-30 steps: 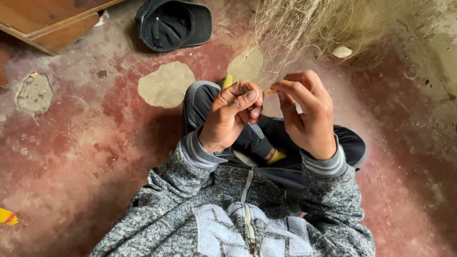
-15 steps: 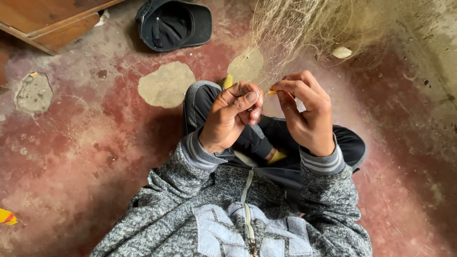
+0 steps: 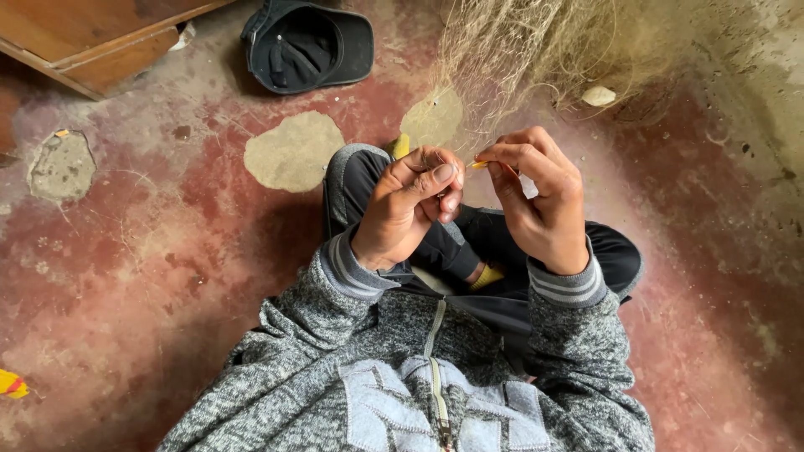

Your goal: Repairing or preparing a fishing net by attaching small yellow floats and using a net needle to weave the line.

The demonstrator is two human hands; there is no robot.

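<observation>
I sit cross-legged on a worn red floor in a grey sweater and dark trousers. A pale fishing net [image 3: 536, 50] spreads from the top of the view down to my hands. My left hand [image 3: 406, 209] is curled, its thumb and fingers pinching strands of the net. My right hand [image 3: 540, 197] pinches a small yellow netting needle [image 3: 479, 165] at its fingertips, right beside the left thumb. Most of the needle is hidden by the fingers. The two hands almost touch above my knees.
A dark cap [image 3: 306, 46] lies upside down on the floor at the top. A wooden board [image 3: 92, 38] fills the top left corner. A pale shell-like piece [image 3: 598, 96] lies by the net. A yellow scrap [image 3: 12, 383] lies at the left edge.
The hands stay in nearly the same place; the fingers shift slightly on the net and the needle.
</observation>
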